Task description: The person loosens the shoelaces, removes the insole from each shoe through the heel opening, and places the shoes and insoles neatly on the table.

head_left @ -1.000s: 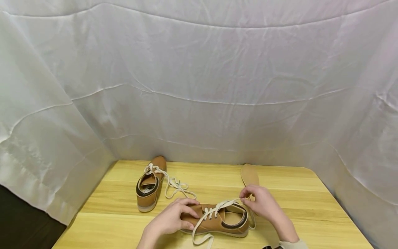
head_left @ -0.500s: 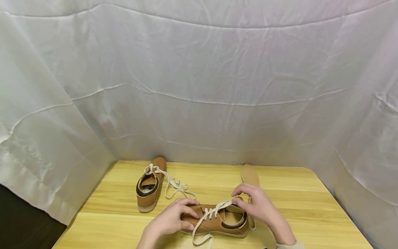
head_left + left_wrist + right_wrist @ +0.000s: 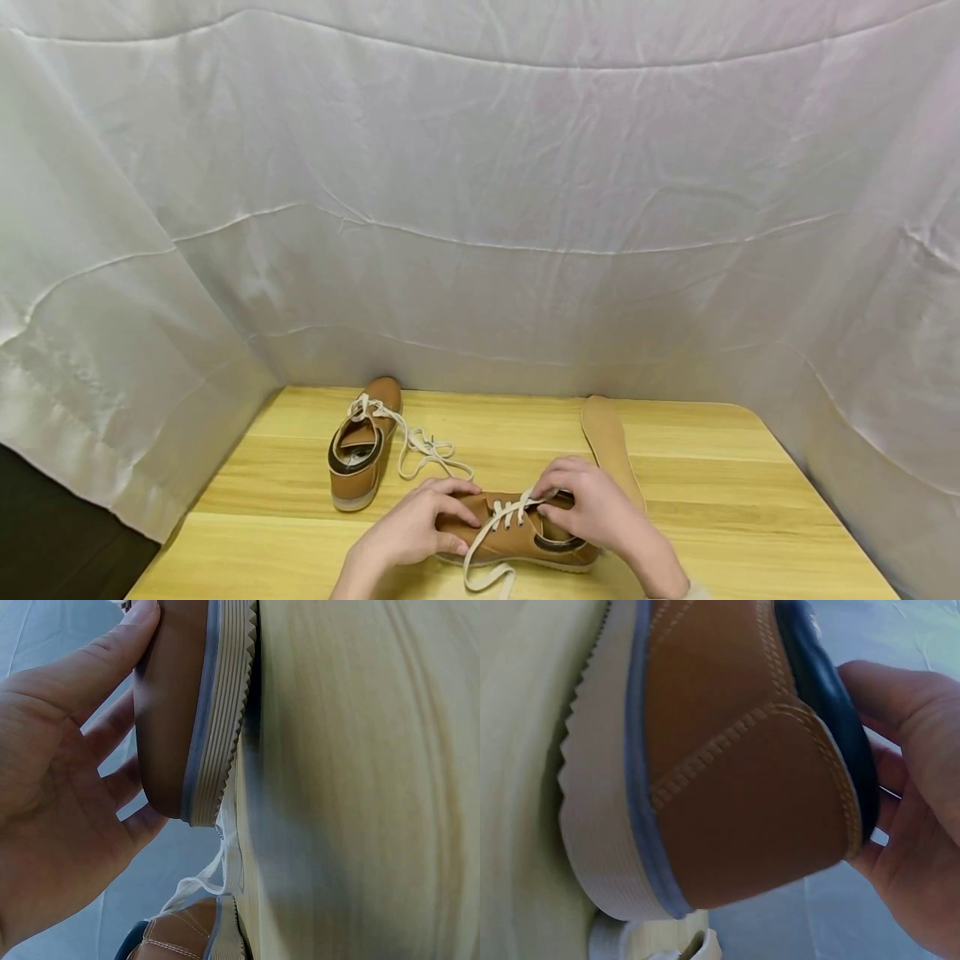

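Observation:
A brown lace-up shoe (image 3: 510, 546) lies sideways in front of me, toe to the left, sole on the wooden table. My left hand (image 3: 416, 521) grips its toe, thumb on the near side and fingers over the top; the left wrist view shows the toe (image 3: 172, 712) between them. With my right hand (image 3: 588, 504) reaching over the shoe opening, my fingertips pinch the cream shoelace (image 3: 509, 507) by the top eyelets and tongue. One lace end trails over the near side onto the table. In the right wrist view the heel (image 3: 757, 802) hides those fingertips.
A second brown shoe (image 3: 356, 479) stands at the back left, its loose lace (image 3: 431, 454) spread to the right. A tan insole (image 3: 603, 429) lies behind my right hand. A grey-white curtain (image 3: 480, 292) closes off the table's (image 3: 750, 500) back and sides.
My right hand has moved left and slightly down, from behind the heel with the lace to the top eyelets. More of the insole shows. My left hand and the shoe have stayed in place.

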The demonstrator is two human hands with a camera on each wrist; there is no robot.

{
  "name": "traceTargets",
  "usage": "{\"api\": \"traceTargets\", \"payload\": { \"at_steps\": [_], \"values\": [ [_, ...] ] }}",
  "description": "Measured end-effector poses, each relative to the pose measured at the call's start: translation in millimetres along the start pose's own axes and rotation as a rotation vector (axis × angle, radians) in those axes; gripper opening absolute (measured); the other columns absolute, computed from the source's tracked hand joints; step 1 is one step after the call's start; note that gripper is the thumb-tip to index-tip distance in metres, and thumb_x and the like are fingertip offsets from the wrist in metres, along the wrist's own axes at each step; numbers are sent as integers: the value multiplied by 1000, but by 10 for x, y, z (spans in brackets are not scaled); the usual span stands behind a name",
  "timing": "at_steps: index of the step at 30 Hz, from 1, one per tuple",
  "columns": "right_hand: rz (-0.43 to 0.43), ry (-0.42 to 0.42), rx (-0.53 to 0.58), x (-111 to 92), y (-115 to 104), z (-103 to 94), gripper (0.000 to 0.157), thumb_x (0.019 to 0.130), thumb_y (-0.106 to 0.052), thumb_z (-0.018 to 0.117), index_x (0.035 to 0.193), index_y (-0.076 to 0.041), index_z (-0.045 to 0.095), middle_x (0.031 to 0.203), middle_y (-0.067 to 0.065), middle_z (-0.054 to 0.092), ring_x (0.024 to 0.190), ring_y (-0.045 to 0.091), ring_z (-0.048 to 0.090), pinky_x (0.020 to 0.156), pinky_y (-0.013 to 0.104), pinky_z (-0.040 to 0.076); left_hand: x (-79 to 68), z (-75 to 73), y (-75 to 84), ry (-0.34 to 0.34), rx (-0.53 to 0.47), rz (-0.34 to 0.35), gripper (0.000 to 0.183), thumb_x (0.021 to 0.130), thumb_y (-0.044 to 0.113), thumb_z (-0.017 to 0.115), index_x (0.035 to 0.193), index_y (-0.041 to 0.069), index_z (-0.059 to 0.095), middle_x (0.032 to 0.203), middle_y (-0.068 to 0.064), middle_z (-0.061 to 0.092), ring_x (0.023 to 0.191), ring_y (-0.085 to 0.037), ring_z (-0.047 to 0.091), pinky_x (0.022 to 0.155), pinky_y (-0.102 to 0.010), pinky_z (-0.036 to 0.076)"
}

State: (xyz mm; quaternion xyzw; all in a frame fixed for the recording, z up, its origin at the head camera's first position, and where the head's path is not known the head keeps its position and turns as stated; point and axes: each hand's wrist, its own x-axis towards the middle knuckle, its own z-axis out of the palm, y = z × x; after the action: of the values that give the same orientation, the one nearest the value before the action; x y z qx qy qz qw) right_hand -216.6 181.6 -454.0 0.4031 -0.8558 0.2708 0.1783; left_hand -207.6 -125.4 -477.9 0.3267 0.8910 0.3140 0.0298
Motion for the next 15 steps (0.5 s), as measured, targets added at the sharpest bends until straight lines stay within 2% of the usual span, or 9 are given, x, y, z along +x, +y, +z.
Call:
{"api": "traceTargets", "payload": {
  "at_steps": [9, 15],
  "values": [
    [-24, 62, -23, 5, 25, 55, 22, 78, -3, 87, 89, -19, 77, 93, -14, 70, 87, 4, 64, 77, 26, 59, -5, -18, 13, -2, -8, -2, 27, 81, 31, 86, 107, 32, 81, 146, 9, 59, 140, -24, 49, 116, -55, 39],
    [-20, 146, 7, -7, 52, -44, 30, 74, 6, 87, 90, -17, 76, 92, -11, 71, 83, 6, 67, 76, 27, 61, -7, -10, 9, -2, -7, -5, 27, 81, 33, 86, 107, 32, 81, 146, 9, 59, 140, -25, 49, 115, -57, 38]
  ]
}}
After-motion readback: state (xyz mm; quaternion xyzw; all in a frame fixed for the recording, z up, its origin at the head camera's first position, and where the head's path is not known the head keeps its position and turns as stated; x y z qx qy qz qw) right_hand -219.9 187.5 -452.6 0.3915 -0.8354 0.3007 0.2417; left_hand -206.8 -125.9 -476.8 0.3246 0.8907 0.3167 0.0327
